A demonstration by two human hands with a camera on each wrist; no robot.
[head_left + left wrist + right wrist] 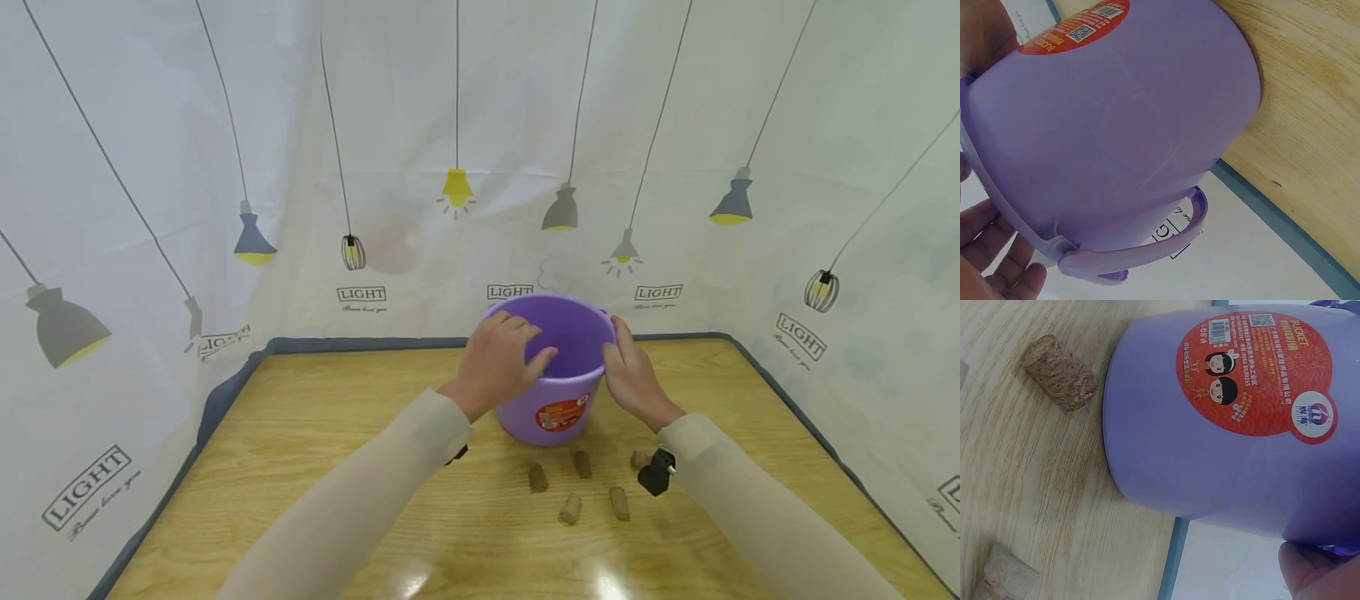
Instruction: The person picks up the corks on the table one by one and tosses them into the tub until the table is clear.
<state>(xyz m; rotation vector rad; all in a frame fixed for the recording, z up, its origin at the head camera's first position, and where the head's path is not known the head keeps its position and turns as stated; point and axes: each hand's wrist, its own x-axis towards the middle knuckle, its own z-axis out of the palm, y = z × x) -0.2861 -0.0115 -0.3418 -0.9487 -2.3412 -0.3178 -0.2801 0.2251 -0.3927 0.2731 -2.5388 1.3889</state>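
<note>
A purple bucket (543,421) with a red label stands upright at the back of the wooden table. My right hand (636,379) grips its right rim, the thumb against the edge; part of this hand shows at the lower corner of the right wrist view. Over the left side of the opening is my left hand (495,362), its fingers loosely bent and its thumb apart. The left wrist view shows left fingers (988,240) beside the rim, near the bucket's handle (1141,255). The bucket's inner bottom is hidden.
Several brown corks lie in front of the bucket, among them a dark cork (537,477), a paler cork (571,508) and one cork (640,459) near my right wrist. A white sheet (420,308) printed with lamps surrounds the table (337,467) at the back and sides.
</note>
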